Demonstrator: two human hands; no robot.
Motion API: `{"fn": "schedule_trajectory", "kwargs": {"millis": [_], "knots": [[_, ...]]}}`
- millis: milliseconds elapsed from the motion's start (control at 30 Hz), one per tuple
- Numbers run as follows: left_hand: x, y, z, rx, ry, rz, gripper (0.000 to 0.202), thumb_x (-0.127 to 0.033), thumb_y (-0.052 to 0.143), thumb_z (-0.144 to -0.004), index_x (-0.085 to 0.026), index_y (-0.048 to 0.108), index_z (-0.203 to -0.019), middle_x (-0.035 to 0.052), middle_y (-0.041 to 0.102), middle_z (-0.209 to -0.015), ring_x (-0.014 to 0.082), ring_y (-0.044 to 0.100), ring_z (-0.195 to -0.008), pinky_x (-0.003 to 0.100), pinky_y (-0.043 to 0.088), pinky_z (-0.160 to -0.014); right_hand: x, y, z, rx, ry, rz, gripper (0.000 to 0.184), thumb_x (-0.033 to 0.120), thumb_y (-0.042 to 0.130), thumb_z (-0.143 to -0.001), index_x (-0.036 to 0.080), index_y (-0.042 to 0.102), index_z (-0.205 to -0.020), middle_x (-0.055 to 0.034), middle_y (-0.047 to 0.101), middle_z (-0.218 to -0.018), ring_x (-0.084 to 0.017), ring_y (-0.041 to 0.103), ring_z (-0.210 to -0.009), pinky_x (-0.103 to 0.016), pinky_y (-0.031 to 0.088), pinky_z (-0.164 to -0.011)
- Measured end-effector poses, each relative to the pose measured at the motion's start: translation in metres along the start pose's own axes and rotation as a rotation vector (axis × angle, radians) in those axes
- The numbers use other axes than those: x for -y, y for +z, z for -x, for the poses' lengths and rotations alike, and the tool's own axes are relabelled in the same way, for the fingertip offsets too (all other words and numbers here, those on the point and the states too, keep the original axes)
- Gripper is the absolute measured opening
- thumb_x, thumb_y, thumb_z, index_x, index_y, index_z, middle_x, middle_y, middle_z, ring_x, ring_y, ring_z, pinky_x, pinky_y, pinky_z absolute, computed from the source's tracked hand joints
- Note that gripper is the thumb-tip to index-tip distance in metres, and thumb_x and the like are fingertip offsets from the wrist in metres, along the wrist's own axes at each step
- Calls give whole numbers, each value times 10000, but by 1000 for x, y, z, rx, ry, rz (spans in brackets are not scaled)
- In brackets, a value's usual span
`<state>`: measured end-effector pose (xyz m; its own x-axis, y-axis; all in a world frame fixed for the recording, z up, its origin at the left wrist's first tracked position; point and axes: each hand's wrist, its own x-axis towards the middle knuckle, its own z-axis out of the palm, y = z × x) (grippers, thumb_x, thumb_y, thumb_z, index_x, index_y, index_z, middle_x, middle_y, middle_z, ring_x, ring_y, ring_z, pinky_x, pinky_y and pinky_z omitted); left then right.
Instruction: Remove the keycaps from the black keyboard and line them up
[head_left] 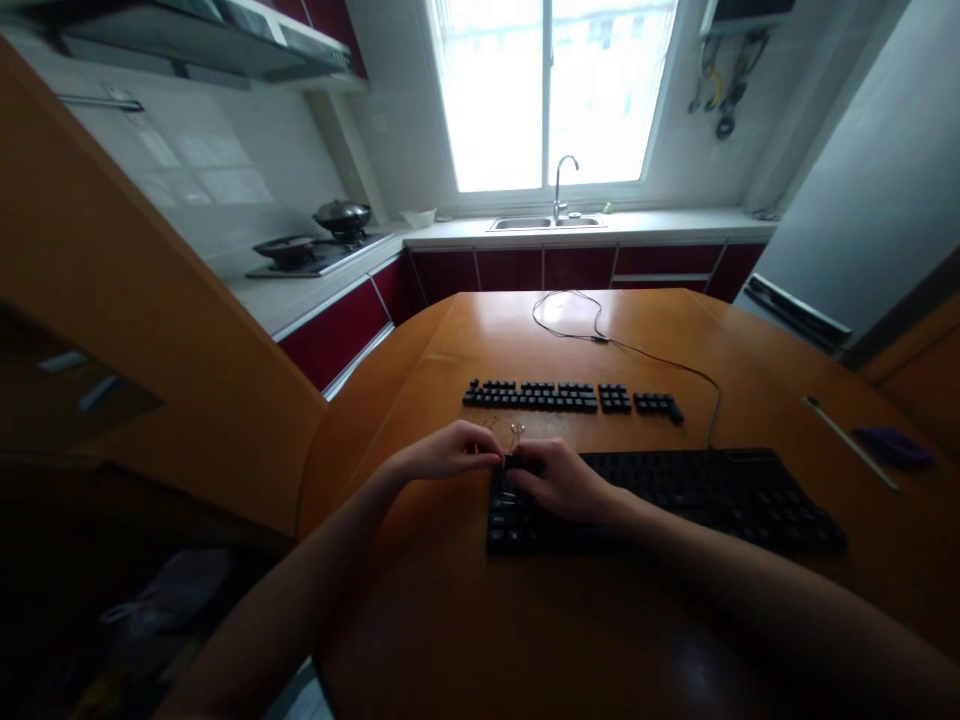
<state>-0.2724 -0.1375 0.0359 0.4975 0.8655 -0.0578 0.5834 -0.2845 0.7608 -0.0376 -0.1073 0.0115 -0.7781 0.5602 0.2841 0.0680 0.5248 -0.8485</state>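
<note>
A black keyboard (660, 490) lies on the wooden table, and both of my hands meet over its far left corner. My right hand (562, 480) rests over the left keys, its thumb and fingers closed on a small dark piece with thin wire prongs, which looks like a wire keycap puller (517, 432). My left hand (454, 450) comes in from the left, thumb and fingertips pinched close beside that piece; what they hold is too small to make out. Behind the keyboard, loose black keycaps (540, 398) are laid out in rows.
The keyboard's cable (660, 358) runs to a loop at the table's far side. A thin pale stick (851, 443) and a purple cloth-like item (892, 446) lie at the right. Beyond are a sink (517, 224), a stove (330, 258) and a fridge (862, 190).
</note>
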Motion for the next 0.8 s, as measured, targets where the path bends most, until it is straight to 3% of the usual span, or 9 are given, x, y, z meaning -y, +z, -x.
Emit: {"fn": "schedule_trajectory", "kwargs": {"millis": [133, 333, 500, 667, 800], "knots": [[5, 3, 9, 106, -7, 37, 256, -377, 654, -890, -142, 730, -955, 46, 693, -829, 140, 603, -742, 230, 455, -663, 4, 3, -1, 16, -27, 26, 84, 165, 623, -851, 140, 649, -775, 12, 600, -667, -119, 497, -630, -232, 384, -589], [-4, 11, 12, 227, -15, 70, 219, -332, 778, -784, -144, 686, -847, 2, 626, -740, 115, 552, -660, 211, 427, -597, -1, -6, -2, -116, -29, -34, 40, 154, 630, -851, 145, 667, -839, -13, 654, -731, -142, 555, -673, -248, 434, -631], [-3, 6, 12, 226, -22, 91, 237, -346, 779, -792, -153, 682, -887, 0, 617, -761, 122, 556, -688, 216, 437, -619, -6, -1, 1, -58, -15, -63, 63, 175, 645, -858, 148, 677, -810, -21, 673, -724, -155, 584, -679, -267, 462, -653], [-3, 6, 7, 212, 93, 116, 193, -338, 665, -897, -162, 718, -953, 50, 647, -892, 153, 580, -800, 249, 459, -707, -8, 2, 0, 16, -30, -159, 86, 132, 624, -858, 155, 703, -883, -41, 719, -858, -179, 647, -809, -300, 506, -766], [-2, 15, 2, 226, 163, 155, 207, -340, 688, -878, -144, 734, -924, 78, 667, -937, 175, 591, -833, 268, 467, -725, -11, -1, -2, 120, -26, -260, 117, 92, 581, -856, 149, 683, -857, -15, 666, -774, -146, 609, -725, -270, 499, -700]]}}
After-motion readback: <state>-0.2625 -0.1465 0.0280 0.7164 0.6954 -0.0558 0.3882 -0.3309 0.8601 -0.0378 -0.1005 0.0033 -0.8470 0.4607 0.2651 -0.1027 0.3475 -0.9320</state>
